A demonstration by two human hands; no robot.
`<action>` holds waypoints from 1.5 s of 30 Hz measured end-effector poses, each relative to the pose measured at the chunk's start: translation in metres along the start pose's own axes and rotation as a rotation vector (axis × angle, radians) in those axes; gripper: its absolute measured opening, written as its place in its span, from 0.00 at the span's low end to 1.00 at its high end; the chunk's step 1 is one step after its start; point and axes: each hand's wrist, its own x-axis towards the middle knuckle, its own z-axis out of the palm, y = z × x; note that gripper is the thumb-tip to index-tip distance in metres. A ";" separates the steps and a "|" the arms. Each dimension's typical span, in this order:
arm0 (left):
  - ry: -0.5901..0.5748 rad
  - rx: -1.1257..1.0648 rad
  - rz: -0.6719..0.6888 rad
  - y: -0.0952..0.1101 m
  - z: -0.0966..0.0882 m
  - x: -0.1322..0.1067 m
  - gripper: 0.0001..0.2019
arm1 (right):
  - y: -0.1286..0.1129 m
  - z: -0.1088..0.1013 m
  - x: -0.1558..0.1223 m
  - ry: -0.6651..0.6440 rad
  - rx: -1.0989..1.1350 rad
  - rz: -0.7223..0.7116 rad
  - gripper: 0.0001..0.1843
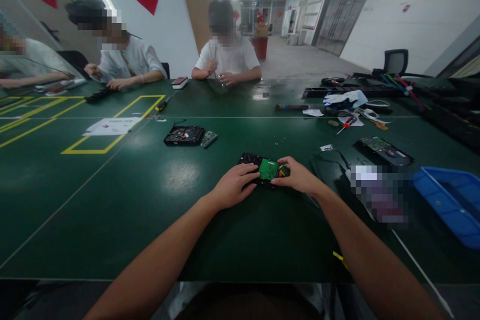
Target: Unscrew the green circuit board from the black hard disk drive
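Note:
A black hard drive (252,159) lies circuit side up on the dark green table (150,200) in front of me. Its green circuit board (268,168) shows between my hands. My left hand (233,186) rests on the drive's near left side, fingers curled over its edge. My right hand (296,175) is at the drive's right end, fingers pinched around something small and yellowish that I cannot make out.
A second black drive (183,135) with a loose green board (208,139) lies further out to the left. Another drive (383,150) and a blue tray (450,205) sit at the right. Screwdrivers (347,124), cables and papers lie beyond. Three people sit across the table.

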 end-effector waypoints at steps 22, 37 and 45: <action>-0.049 0.107 0.002 0.020 0.007 0.015 0.26 | -0.010 0.001 -0.003 -0.010 0.119 0.117 0.33; -0.046 0.067 -0.026 0.018 0.012 0.014 0.27 | -0.006 0.011 0.000 0.137 -0.022 0.049 0.26; -0.044 0.077 -0.009 0.017 0.012 0.013 0.25 | -0.008 0.012 0.001 0.156 -0.120 -0.037 0.21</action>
